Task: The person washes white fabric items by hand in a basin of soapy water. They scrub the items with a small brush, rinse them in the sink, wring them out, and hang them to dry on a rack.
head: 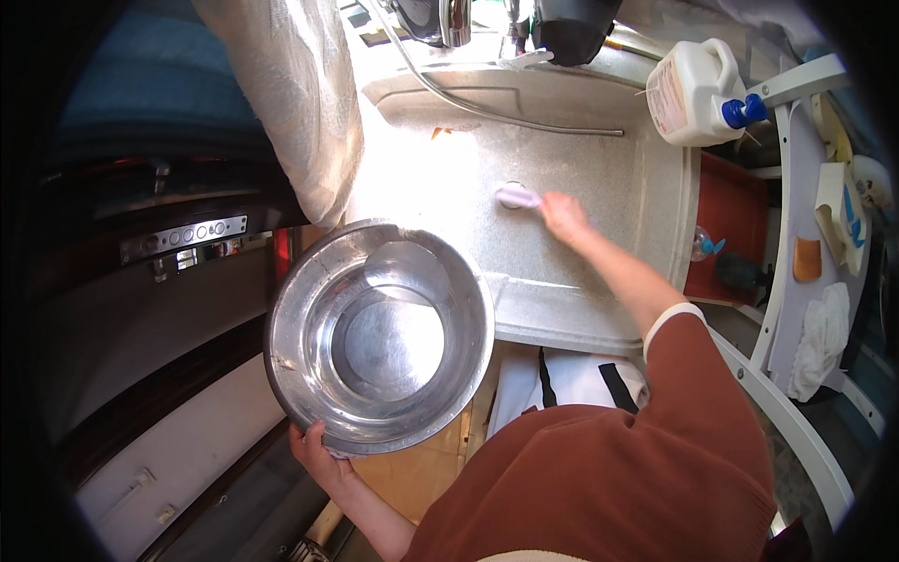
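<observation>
A wide stainless steel basin (295, 323) is tilted towards the camera at the left front corner of a grey sink (597, 168). My left hand (319, 453) grips its lower rim, thumb on the inner edge; a bit of whitish cloth shows beneath. My right hand (565, 218) is over the sink, closed on the end of a pale purple object (518, 196), perhaps a brush, which is blurred. That object lies over or just above the round drain; whether it touches is unclear. A flexible metal hose (491, 116) lies across the back of the sink.
A white plastic jug with a blue pump top (695, 95) stands at the sink's back right corner. Faucet parts (516, 28) rise behind the sink. A plastic-wrapped bundle (309, 105) hangs at left. A white shelf frame (772, 232) and red tray (730, 211) are at right.
</observation>
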`<state>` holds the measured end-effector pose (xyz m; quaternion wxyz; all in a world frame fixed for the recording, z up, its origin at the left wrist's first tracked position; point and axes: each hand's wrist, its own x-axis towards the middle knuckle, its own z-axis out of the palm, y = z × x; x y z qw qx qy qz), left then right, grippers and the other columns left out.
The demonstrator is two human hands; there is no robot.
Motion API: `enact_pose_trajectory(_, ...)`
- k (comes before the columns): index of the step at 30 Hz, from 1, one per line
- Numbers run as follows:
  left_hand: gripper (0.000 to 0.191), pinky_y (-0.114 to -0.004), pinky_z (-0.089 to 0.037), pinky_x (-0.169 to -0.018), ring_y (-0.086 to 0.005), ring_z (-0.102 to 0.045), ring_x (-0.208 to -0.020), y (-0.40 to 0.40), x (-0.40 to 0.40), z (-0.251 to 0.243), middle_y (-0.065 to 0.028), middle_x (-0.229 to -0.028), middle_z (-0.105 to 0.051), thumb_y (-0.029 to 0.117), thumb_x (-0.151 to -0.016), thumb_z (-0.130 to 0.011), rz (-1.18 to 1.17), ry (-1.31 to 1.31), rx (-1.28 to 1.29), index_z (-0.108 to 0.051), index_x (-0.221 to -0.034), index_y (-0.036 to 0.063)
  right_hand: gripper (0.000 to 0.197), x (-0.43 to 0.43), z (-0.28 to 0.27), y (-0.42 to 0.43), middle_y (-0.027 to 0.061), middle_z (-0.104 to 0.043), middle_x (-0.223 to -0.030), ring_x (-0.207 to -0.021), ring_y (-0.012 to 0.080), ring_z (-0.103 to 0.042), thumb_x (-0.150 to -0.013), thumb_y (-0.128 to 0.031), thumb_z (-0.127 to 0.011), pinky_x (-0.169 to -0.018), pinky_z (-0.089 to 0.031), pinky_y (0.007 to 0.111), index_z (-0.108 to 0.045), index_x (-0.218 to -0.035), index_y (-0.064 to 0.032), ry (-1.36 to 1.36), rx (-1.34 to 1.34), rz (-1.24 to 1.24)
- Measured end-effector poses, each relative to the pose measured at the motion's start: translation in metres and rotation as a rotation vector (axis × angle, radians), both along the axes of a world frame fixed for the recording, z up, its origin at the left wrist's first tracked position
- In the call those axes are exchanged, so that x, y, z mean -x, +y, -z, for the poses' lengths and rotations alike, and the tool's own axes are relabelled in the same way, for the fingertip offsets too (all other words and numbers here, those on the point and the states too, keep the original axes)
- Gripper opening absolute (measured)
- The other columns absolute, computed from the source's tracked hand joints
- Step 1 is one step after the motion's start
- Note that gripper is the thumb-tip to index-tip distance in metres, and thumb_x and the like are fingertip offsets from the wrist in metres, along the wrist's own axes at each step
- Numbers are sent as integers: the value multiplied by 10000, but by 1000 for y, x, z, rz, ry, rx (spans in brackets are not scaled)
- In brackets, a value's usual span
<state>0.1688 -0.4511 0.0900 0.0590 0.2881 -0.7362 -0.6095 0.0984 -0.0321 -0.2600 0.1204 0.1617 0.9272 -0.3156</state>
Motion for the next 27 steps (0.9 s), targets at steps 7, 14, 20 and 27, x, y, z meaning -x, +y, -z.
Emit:
enact_pose_trajectory(7, 364, -295, -466, -759, -200, -570, -831, 7, 3, -5, -118, -943, -582, 57, -676, -541, 15, -12, 38, -540, -1020, -60, 253, -21, -2, -130, 215, -618, -937, -918, 376, -588, -837, -272, -534, -781, -460, 465, -638, -892, -48, -256, 304, -282)
enact_pose_trajectory(14, 347, -290, -457, -770, -196, -565, -831, 7, 0, -3, -109, -943, -581, 57, -677, -541, 28, -23, 32, -544, -1004, -57, 277, 15, 14, -62, 188, -629, -940, -898, 361, -601, -832, -313, -545, -762, -468, 459, -646, -890, -61, -191, 179, 223)
enact_pose_trajectory(20, 349, -289, -452, -778, -188, -560, -842, 1, -5, 0, -103, -947, -581, 61, -678, -543, 28, -3, 33, -550, -1008, -52, 257, -39, 2, -19, 150, -637, -919, -877, 356, -599, -841, -323, -552, -750, -471, 453, -650, -889, -91, -268, 119, -451)
enact_pose_trajectory(27, 352, -294, -451, -790, -192, -562, -837, 23, 4, -17, -122, -952, -571, 17, -681, -534, 90, 5, 56, -523, -1021, -73, 266, -6, 5, 0, 142, -640, -907, -855, 349, -603, -835, -342, -559, -725, -478, 449, -659, -911, -107, -169, -13, 90)
